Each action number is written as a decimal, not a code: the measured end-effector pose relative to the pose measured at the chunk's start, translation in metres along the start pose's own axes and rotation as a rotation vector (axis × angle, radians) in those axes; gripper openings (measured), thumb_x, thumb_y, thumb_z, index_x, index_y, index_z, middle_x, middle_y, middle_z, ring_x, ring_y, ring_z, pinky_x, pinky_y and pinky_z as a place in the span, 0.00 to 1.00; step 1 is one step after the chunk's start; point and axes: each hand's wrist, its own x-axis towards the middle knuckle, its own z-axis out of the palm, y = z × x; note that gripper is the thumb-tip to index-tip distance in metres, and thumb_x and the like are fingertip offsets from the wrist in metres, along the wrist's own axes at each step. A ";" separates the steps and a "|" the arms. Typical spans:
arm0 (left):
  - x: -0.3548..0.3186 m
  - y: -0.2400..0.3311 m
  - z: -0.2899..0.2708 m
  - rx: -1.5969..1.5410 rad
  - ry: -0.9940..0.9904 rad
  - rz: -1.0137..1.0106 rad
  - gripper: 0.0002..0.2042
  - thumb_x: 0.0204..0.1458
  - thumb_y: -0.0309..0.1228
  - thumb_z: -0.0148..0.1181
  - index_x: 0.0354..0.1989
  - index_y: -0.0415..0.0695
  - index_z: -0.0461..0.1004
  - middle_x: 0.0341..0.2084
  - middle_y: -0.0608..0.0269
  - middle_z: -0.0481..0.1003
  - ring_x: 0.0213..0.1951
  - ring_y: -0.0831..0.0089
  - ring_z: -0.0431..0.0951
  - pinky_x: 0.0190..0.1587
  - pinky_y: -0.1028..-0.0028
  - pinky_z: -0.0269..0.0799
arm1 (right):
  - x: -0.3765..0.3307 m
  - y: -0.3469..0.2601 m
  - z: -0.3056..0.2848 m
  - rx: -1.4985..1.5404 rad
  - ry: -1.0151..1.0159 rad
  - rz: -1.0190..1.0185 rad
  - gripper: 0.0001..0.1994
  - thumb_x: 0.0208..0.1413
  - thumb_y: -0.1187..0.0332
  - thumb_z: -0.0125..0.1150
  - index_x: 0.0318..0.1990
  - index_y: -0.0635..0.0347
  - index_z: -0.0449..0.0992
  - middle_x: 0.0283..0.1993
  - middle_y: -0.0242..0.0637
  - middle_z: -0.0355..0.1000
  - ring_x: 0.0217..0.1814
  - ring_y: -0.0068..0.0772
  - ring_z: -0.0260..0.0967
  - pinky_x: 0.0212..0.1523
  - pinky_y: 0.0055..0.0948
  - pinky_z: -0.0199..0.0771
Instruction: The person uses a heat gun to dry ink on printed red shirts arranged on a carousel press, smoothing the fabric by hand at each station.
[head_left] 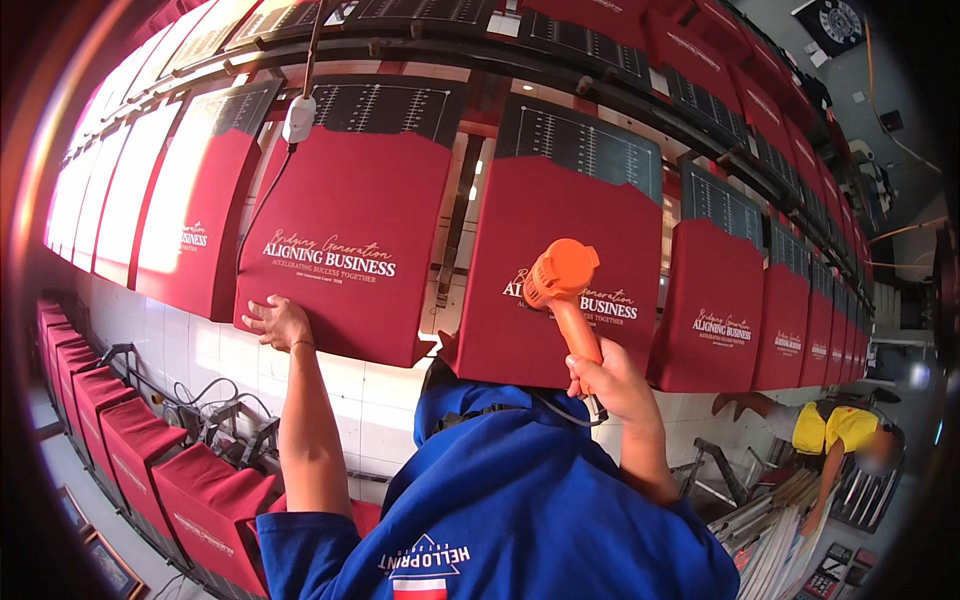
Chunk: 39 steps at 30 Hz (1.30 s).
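An orange hair dryer (572,318) is in my right hand (622,384), gripped by its handle. Its round head hangs over the printed lettering of a dark red shirt (570,215) stretched on a black board. My left hand (279,324) rests with fingers apart on the lower edge of another red shirt (345,190), just to the left. White and gold lettering crosses that shirt's middle. Above the fabric, the black board (390,105) shows white ruled marks. From the dryer's handle a dark cord (570,413) runs down toward my body.
Red shirts on boards continue left and right, some in bright sunlight (170,190). A white inline plug (299,120) dangles on a cord at upper left. More red-covered boards (205,505) stand lower left. A person in a yellow top (835,430) bends beside metal frames at right.
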 end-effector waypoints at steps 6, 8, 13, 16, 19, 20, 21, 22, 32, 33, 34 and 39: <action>0.001 0.002 -0.001 -0.037 0.006 0.013 0.28 0.60 0.49 0.40 0.67 0.52 0.56 0.70 0.54 0.48 0.58 0.34 0.63 0.55 0.46 0.65 | -0.003 0.003 -0.006 -0.015 0.036 -0.025 0.13 0.59 0.63 0.59 0.38 0.65 0.68 0.28 0.32 0.69 0.25 0.22 0.72 0.24 0.22 0.71; 0.006 -0.005 0.000 -0.060 0.007 0.035 0.28 0.60 0.50 0.40 0.67 0.52 0.56 0.70 0.55 0.48 0.60 0.34 0.61 0.57 0.46 0.62 | -0.006 0.004 -0.010 -0.007 0.012 -0.004 0.13 0.59 0.62 0.59 0.38 0.65 0.68 0.28 0.32 0.69 0.25 0.22 0.72 0.24 0.22 0.71; -0.014 0.007 -0.018 -0.011 -0.067 0.162 0.27 0.60 0.47 0.48 0.66 0.50 0.59 0.70 0.49 0.49 0.68 0.44 0.51 0.60 0.48 0.59 | -0.010 0.009 -0.015 -0.006 0.048 0.012 0.14 0.59 0.63 0.60 0.39 0.66 0.68 0.28 0.33 0.69 0.25 0.23 0.72 0.25 0.22 0.71; -0.022 0.016 -0.041 -0.403 -0.242 0.666 0.19 0.61 0.36 0.50 0.59 0.44 0.67 0.64 0.51 0.61 0.64 0.58 0.63 0.61 0.57 0.62 | -0.011 0.004 -0.022 0.010 0.011 0.014 0.14 0.59 0.63 0.59 0.40 0.66 0.68 0.28 0.35 0.70 0.24 0.23 0.72 0.25 0.23 0.71; -0.115 0.105 -0.188 -0.661 -1.032 0.819 0.18 0.57 0.27 0.54 0.56 0.38 0.69 0.55 0.52 0.71 0.55 0.56 0.73 0.57 0.61 0.67 | -0.017 0.010 -0.024 0.019 0.059 0.006 0.13 0.58 0.64 0.60 0.39 0.66 0.68 0.27 0.34 0.69 0.24 0.23 0.72 0.24 0.23 0.71; -0.140 0.117 -0.232 -0.698 -1.138 1.037 0.19 0.53 0.25 0.57 0.55 0.37 0.69 0.52 0.51 0.73 0.51 0.55 0.75 0.55 0.60 0.69 | -0.018 0.011 -0.025 0.025 0.044 0.001 0.13 0.58 0.64 0.60 0.39 0.66 0.68 0.27 0.34 0.69 0.24 0.23 0.72 0.24 0.23 0.70; -0.155 0.124 -0.251 -0.573 -0.876 1.576 0.21 0.49 0.23 0.59 0.55 0.37 0.69 0.51 0.49 0.73 0.51 0.55 0.75 0.54 0.61 0.69 | -0.018 0.011 -0.026 0.028 0.032 -0.005 0.13 0.58 0.64 0.60 0.39 0.66 0.68 0.27 0.34 0.69 0.24 0.23 0.72 0.24 0.23 0.70; -0.182 0.133 -0.290 -0.496 -0.892 1.741 0.22 0.48 0.25 0.60 0.54 0.38 0.70 0.50 0.50 0.73 0.52 0.54 0.73 0.55 0.62 0.68 | -0.019 0.013 -0.033 0.070 0.029 0.003 0.14 0.58 0.63 0.60 0.39 0.67 0.68 0.27 0.34 0.70 0.24 0.23 0.72 0.24 0.23 0.70; -0.314 0.071 -0.404 -0.681 -0.769 2.590 0.20 0.59 0.38 0.44 0.53 0.38 0.70 0.52 0.51 0.72 0.54 0.56 0.72 0.58 0.60 0.65 | -0.037 0.023 -0.036 0.055 0.177 -0.010 0.12 0.59 0.65 0.58 0.39 0.67 0.68 0.29 0.34 0.69 0.25 0.24 0.71 0.26 0.24 0.71; -0.311 0.078 -0.397 -0.666 -0.782 2.640 0.20 0.59 0.38 0.45 0.53 0.37 0.70 0.52 0.51 0.71 0.54 0.56 0.72 0.58 0.60 0.65 | -0.038 0.024 -0.038 0.060 0.151 -0.017 0.13 0.59 0.64 0.58 0.39 0.67 0.67 0.29 0.34 0.69 0.26 0.24 0.71 0.27 0.24 0.71; -0.306 0.090 -0.394 -0.646 -0.804 2.682 0.20 0.59 0.38 0.45 0.53 0.37 0.70 0.53 0.50 0.71 0.54 0.56 0.72 0.58 0.60 0.65 | -0.042 0.023 -0.042 0.069 0.153 -0.009 0.13 0.59 0.64 0.58 0.39 0.67 0.67 0.29 0.34 0.69 0.26 0.24 0.71 0.27 0.24 0.71; -0.286 0.134 -0.391 -0.520 -0.865 2.827 0.20 0.59 0.37 0.45 0.54 0.37 0.69 0.53 0.49 0.71 0.56 0.56 0.71 0.59 0.61 0.64 | -0.042 0.039 -0.047 0.086 0.156 -0.044 0.14 0.59 0.62 0.58 0.37 0.67 0.68 0.29 0.35 0.69 0.26 0.24 0.72 0.26 0.24 0.71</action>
